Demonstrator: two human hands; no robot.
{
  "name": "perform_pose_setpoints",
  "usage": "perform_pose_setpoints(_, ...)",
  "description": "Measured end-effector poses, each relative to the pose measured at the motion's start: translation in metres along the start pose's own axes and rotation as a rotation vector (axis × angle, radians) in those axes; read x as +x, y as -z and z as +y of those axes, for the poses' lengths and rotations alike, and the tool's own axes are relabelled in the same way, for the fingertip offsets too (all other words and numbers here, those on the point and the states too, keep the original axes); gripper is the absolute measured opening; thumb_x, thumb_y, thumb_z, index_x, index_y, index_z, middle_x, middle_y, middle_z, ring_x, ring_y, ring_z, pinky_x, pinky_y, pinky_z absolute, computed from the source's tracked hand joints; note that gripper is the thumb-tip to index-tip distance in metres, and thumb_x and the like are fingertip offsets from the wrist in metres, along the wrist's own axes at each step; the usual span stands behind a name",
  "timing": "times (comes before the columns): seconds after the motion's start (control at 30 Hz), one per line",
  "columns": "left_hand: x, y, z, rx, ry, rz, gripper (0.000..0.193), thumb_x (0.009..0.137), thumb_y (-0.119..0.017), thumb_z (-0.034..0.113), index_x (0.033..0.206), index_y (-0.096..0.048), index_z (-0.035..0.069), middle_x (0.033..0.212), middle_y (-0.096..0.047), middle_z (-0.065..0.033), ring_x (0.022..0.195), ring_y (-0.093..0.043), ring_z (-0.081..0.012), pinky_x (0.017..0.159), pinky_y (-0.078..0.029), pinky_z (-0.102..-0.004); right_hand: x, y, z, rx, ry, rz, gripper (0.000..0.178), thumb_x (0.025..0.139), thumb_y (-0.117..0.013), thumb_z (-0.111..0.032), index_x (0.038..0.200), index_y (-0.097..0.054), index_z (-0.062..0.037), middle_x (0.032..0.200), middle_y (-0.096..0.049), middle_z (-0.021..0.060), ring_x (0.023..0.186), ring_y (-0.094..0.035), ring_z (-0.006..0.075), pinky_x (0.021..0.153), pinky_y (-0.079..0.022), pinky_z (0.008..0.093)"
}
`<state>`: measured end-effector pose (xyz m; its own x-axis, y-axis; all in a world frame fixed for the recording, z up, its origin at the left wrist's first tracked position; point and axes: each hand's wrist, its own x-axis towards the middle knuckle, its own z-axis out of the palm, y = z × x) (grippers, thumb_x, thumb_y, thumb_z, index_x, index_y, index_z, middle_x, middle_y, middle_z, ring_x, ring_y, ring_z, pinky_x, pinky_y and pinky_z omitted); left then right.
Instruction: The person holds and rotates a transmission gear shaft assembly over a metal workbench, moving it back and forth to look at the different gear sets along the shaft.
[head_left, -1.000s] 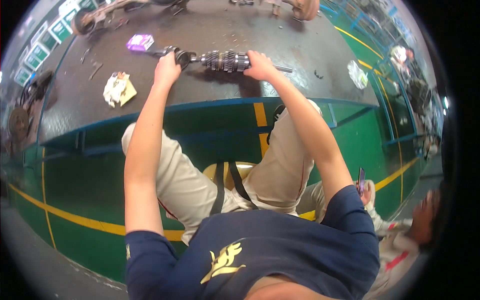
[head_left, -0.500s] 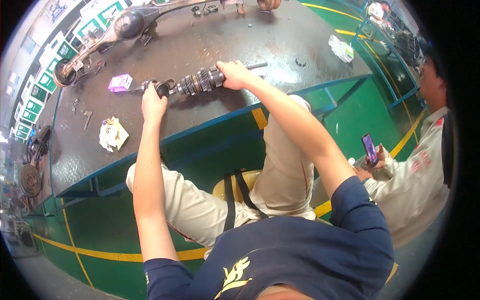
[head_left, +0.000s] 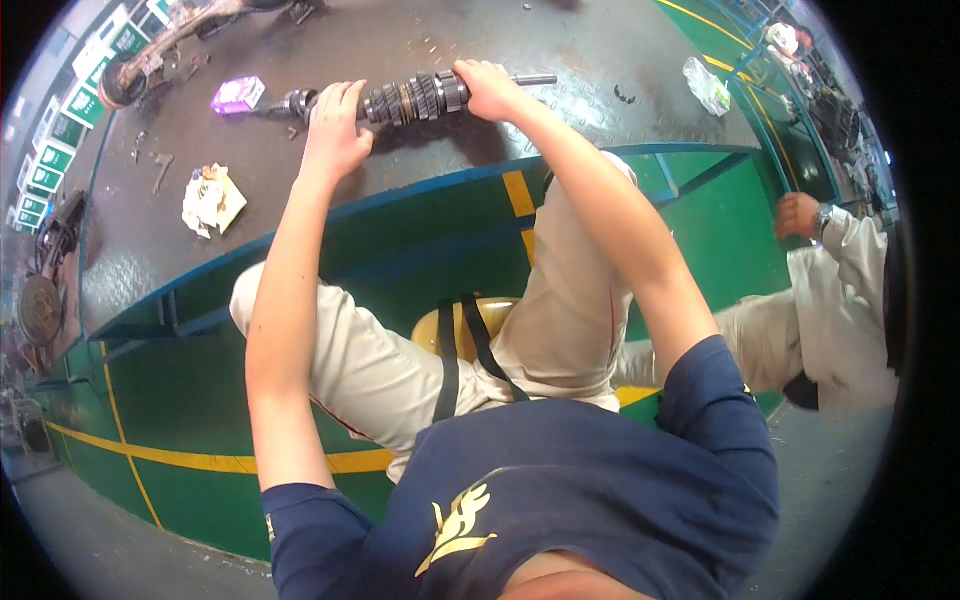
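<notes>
A dark metal gear shaft (head_left: pixel 415 100) with several toothed gears lies across the near part of the steel workbench (head_left: pixel 440 35). My left hand (head_left: pixel 338 130) is over its left portion, with the fingers curled across the far side, hiding the part beneath. Toward the other end, my right hand (head_left: pixel 487 92) grips the large end gear from above. A thin bare rod end sticks out to the right past that hand. Left of my left hand, a smaller bearing-like part (head_left: pixel 298 102) shows at the shaft's end.
A purple box (head_left: pixel 238 95) and crumpled yellowish paper (head_left: pixel 212 202) lie to the left, near a small metal lever (head_left: pixel 162 172). A rusty axle housing (head_left: pixel 170 45) rests at the back left. A plastic bag (head_left: pixel 707 87) sits at the right. Another person (head_left: pixel 840 300) is beside me.
My left hand has shifted right along the shaft, its fingers now laid over it. My right hand keeps its grip. The view has tilted down; the person beside me no longer shows the phone.
</notes>
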<state>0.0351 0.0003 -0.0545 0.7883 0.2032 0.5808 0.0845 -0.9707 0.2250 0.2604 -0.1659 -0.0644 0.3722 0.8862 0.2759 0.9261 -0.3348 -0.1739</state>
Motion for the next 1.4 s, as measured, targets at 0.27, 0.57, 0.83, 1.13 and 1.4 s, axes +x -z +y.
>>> perform_pose_setpoints(0.27, 0.007, -0.022, -0.001, -0.051, 0.050, -0.099, 0.066, 0.071, -0.070, 0.008, 0.132, -0.048, -0.002, 0.128, -0.055, -0.0229, 0.124, -0.050, -0.0363, 0.109, -0.038, -0.0425, -0.003, 0.011, -0.008, -0.029, -0.027, -0.077, 0.055, 0.069, -0.072, -0.017, 0.118, -0.051, -0.0063, 0.117, -0.058, 0.0174, 0.117, -0.053, 0.0355, 0.101, -0.039, 0.0433)
perform_pose_setpoints(0.57, 0.002, -0.019, -0.008, -0.189, 0.049, -0.138, 0.071, 0.068, -0.077, 0.008, 0.132, -0.049, -0.002, 0.128, -0.055, -0.0231, 0.121, -0.051, -0.0393, 0.106, -0.040, -0.0424, -0.012, 0.122, 0.097, -0.297, -0.007, 0.172, 0.065, 0.068, -0.076, -0.027, 0.128, -0.057, -0.0101, 0.125, -0.060, 0.0153, 0.118, -0.057, 0.0346, 0.097, -0.047, 0.0498)
perform_pose_setpoints(0.83, 0.041, -0.009, 0.021, -0.125, 0.136, -0.401, 0.082, 0.062, -0.082, 0.010, 0.135, -0.047, 0.004, 0.127, -0.056, -0.0212, 0.118, -0.053, -0.0386, 0.103, -0.041, -0.0440, -0.168, 0.394, 0.346, -0.777, -0.860, 1.230, 0.024, 0.073, -0.061, -0.020, 0.090, -0.068, -0.0039, 0.091, -0.066, 0.0218, 0.089, -0.066, 0.0346, 0.077, -0.050, 0.0485)
perform_pose_setpoints(1.13, 0.055, -0.014, 0.029, -0.159, 0.203, -0.509, 0.081, 0.064, -0.077, 0.003, 0.137, -0.044, 0.001, 0.130, -0.053, -0.0204, 0.123, -0.050, -0.0363, 0.109, -0.036, -0.0423, -0.203, 0.304, 0.453, -0.426, -0.811, 1.159, 0.050, 0.076, -0.069, -0.021, 0.121, -0.055, -0.0013, 0.119, -0.058, 0.0191, 0.108, -0.058, 0.0287, 0.089, -0.048, 0.0439)
perform_pose_setpoints(1.4, 0.067, -0.011, 0.016, -0.177, 0.213, -0.602, 0.081, 0.066, -0.078, 0.002, 0.138, -0.043, -0.001, 0.129, -0.056, -0.0208, 0.119, -0.055, -0.0342, 0.105, -0.040, -0.0414, 0.035, 0.130, 0.290, 0.097, 0.289, 0.703, 0.076, 0.073, -0.072, -0.019, 0.142, -0.043, -0.0044, 0.136, -0.051, 0.0226, 0.122, -0.052, 0.0337, 0.104, -0.040, 0.0420)
